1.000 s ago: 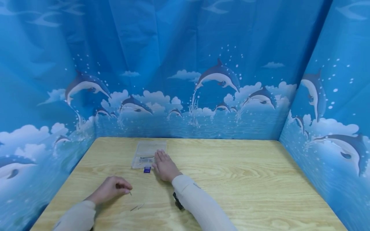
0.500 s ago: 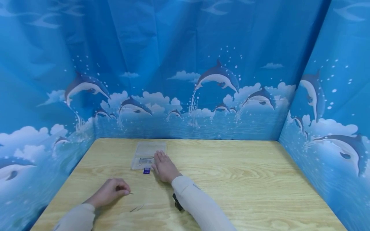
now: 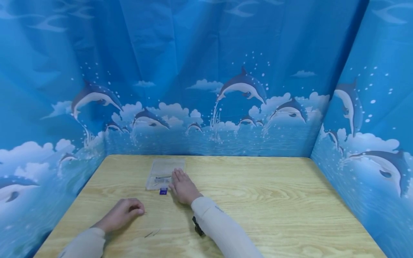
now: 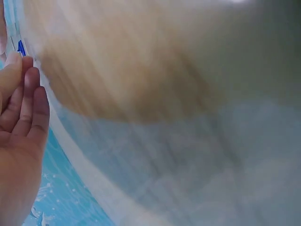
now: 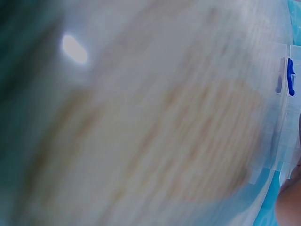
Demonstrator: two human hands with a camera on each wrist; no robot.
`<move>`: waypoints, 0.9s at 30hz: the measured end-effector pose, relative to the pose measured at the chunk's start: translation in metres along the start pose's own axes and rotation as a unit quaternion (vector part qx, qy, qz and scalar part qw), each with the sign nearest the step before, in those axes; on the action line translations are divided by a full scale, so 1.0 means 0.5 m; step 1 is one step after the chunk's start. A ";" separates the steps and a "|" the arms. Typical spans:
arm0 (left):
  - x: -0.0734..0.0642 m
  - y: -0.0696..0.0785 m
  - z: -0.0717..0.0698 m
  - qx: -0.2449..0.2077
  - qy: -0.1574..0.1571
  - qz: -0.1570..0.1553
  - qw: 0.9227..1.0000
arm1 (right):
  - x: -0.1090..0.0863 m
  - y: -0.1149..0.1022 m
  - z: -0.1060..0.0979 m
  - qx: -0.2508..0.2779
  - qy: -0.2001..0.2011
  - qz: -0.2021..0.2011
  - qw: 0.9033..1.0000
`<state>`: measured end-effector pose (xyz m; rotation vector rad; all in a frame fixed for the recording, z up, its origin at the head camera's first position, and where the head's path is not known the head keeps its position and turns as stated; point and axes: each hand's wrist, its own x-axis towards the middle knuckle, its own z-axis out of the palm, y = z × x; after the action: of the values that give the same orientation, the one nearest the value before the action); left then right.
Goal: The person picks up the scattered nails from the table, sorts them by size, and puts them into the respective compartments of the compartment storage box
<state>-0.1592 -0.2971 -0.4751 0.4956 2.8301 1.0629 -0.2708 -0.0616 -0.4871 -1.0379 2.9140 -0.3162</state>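
Steadying the clear, rectangular plastic box (image 3: 164,164), left of centre in the head view, with the straight-fingered right hand (image 3: 184,187) should help, while the left hand (image 3: 124,212), lower left, apparently pinches a thin, barely visible brownish sliver (image 3: 146,213) best held lightly by one end.

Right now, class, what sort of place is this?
Probably a screened-off workspace for small handiwork: blue dolphin-printed hangings line three sides of a light wood-grain tabletop, which bears a clear plastic box with a blue clasp.
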 end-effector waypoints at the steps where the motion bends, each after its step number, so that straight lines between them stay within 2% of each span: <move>1: 0.000 0.001 -0.002 -0.001 0.003 -0.003 1.000 | 0.000 0.000 0.000 0.000 -0.001 0.000 1.000; 6: 0.003 0.005 -0.008 -0.001 0.021 -0.012 1.000 | 0.000 -0.001 0.001 -0.004 0.000 0.000 1.000; 10: 0.009 0.010 -0.012 -0.013 0.042 -0.036 0.998 | 0.000 -0.002 0.000 -0.003 -0.001 0.001 1.000; 13: 0.018 0.015 -0.012 -0.012 0.076 -0.065 0.995 | 0.000 -0.001 0.001 -0.002 -0.002 0.002 1.000; 16: 0.030 0.019 -0.011 0.003 0.124 -0.081 0.989 | 0.001 0.000 0.004 -0.003 -0.001 0.002 1.000; 21: 0.050 0.029 -0.012 0.019 0.184 -0.075 0.980 | 0.002 0.000 0.007 -0.003 0.003 0.003 1.000; 27: 0.079 0.039 -0.019 0.011 0.208 -0.067 0.976 | 0.003 0.003 0.010 0.002 0.008 0.001 1.000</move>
<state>-0.1930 -0.2765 -0.4538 0.0825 3.1755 1.2331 -0.2723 -0.0623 -0.4921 -1.0379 2.9268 -0.3330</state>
